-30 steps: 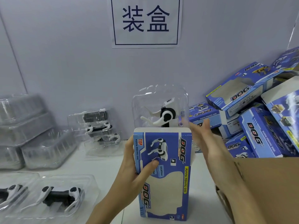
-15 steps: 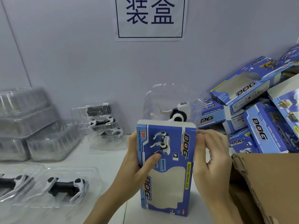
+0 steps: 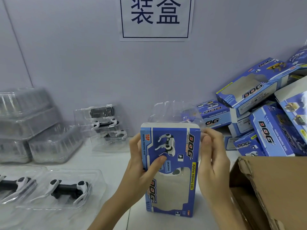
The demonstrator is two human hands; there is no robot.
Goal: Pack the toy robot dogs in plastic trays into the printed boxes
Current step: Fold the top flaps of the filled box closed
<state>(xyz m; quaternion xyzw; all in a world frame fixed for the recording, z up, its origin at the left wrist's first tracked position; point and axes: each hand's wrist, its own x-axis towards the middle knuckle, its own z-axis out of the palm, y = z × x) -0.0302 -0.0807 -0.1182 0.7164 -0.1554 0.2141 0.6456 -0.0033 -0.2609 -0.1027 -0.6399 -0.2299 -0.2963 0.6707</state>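
Empty clear trays [image 3: 29,123] are stacked at the far left of the bench [image 3: 106,156], with trayed toy dogs [image 3: 66,188] lying in front. At centre, an upright blue printed box [image 3: 172,170] is gripped by the left hand [image 3: 141,170]; a clear plastic tray [image 3: 176,113] protrudes from its top. The box's right edge is pinched by the right hand [image 3: 212,163]. Piled boxes [image 3: 265,117] and a brown carton [image 3: 272,193] are seen on the right.

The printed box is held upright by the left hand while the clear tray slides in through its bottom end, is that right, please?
Not quite: the head view shows the clear tray entering the top end of the printed box, not the bottom. The left hand does hold it upright.
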